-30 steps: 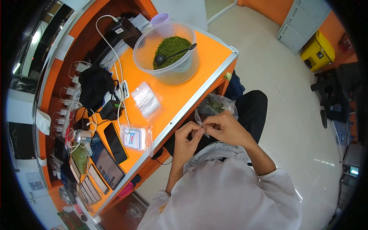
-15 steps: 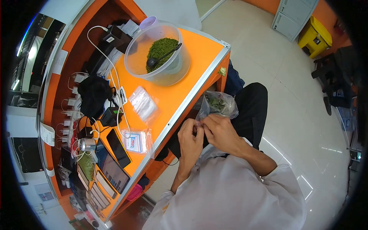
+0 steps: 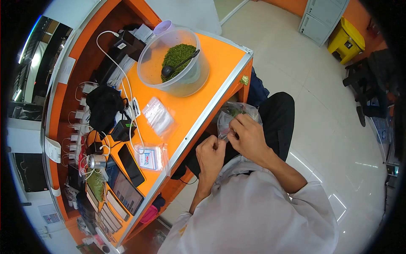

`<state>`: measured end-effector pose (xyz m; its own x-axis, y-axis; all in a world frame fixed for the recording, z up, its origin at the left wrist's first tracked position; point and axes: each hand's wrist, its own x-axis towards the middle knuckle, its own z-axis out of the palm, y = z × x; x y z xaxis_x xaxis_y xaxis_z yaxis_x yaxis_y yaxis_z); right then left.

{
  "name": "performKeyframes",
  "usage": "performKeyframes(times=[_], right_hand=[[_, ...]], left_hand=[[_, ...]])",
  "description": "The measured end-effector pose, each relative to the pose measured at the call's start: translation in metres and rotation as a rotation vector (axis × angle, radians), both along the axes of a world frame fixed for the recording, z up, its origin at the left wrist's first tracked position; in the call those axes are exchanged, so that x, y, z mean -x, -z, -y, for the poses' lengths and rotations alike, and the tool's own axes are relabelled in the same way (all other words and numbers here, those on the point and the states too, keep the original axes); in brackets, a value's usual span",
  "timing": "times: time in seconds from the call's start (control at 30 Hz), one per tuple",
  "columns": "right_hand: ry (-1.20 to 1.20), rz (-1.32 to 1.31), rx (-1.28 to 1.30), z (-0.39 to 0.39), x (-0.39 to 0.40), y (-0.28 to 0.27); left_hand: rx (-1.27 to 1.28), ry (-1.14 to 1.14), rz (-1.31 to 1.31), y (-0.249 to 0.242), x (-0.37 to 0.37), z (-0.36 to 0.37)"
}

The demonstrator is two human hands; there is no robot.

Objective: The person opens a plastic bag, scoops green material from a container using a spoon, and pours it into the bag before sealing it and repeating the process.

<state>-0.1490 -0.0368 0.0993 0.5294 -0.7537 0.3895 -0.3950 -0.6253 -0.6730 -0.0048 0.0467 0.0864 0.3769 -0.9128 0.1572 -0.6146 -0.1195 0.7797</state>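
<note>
Over my lap is a clear plastic bag (image 3: 255,112) with green leafy matter inside. My left hand (image 3: 211,153) is closed at the bag's near edge, thumb and fingers pinched on the plastic. My right hand (image 3: 247,134) lies over the bag with curled fingers; what its fingertips hold, if anything, is hidden. On the orange table (image 3: 218,48) stands a translucent tub (image 3: 186,86) of chopped green leaves (image 3: 177,55), with a black spoon (image 3: 168,70) in it. Small clear bags (image 3: 158,115) lie nearer me, beside a printed pack (image 3: 148,159).
Phones (image 3: 130,165), a tablet (image 3: 125,184), a can (image 3: 96,161), white cables and chargers crowd the table's left side. A purple cup (image 3: 163,27) stands behind the tub. The table's metal edge (image 3: 203,114) runs close to my left hand. A yellow bin (image 3: 347,41) stands far right.
My right hand has moved away from my left, to the right over the bag. The bag's leafy contents are now more covered by it. My left hand has barely moved.
</note>
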Motion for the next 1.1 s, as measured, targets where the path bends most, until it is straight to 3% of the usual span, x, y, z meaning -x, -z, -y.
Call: performKeyframes(times=[0.1, 0.27, 0.4, 0.5, 0.57, 0.63, 0.67, 0.7, 0.73, 0.8, 0.83, 0.9, 1.03, 1.1], right_hand=[[0.027, 0.061, -0.017, -0.005, -0.003, 0.002], [-0.243, 0.145, -0.219, 0.000, 0.004, 0.007], [-0.109, 0.107, -0.267, 0.006, 0.010, 0.009], [-0.088, 0.221, -0.348, 0.010, 0.013, 0.008], [-0.081, 0.396, -0.789, 0.018, 0.022, -0.008], [-0.108, 0.478, -0.898, 0.024, 0.032, -0.005], [-0.134, 0.561, -1.006, 0.026, 0.037, -0.004], [-0.131, 0.561, -1.005, 0.026, 0.041, -0.003], [-0.155, 0.521, -0.976, 0.026, 0.044, -0.002], [-0.176, 0.483, -0.946, 0.026, 0.049, -0.003], [-0.169, 0.450, -0.917, 0.026, 0.052, -0.005], [-0.164, 0.417, -0.890, 0.027, 0.053, -0.010], [-0.277, 0.293, -0.806, 0.031, 0.055, -0.023], [-0.301, 0.219, -0.786, 0.034, 0.055, -0.027]], left_hand=[[-0.028, -0.027, -0.075, -0.008, 0.004, 0.002], [-0.025, -0.023, -0.127, 0.003, 0.001, 0.002], [-0.178, -0.036, -0.148, -0.005, 0.004, 0.000], [0.036, -0.008, -0.300, 0.001, 0.008, 0.003], [0.139, -0.022, -0.564, 0.006, 0.009, 0.000], [0.138, -0.072, -0.549, 0.007, 0.015, 0.000], [0.061, -0.020, -0.764, 0.008, 0.012, -0.002], [-0.019, 0.036, -0.978, 0.010, 0.009, -0.003], [-0.021, 0.039, -0.980, 0.014, 0.007, -0.004], [0.066, 0.128, -1.232, 0.017, 0.005, -0.004], [0.065, 0.128, -1.232, 0.013, 0.007, -0.002], [0.069, -0.035, -0.779, 0.001, 0.014, 0.001], [0.139, -0.075, -0.740, -0.006, 0.016, 0.006], [0.140, -0.054, -0.569, -0.010, 0.010, 0.007]])
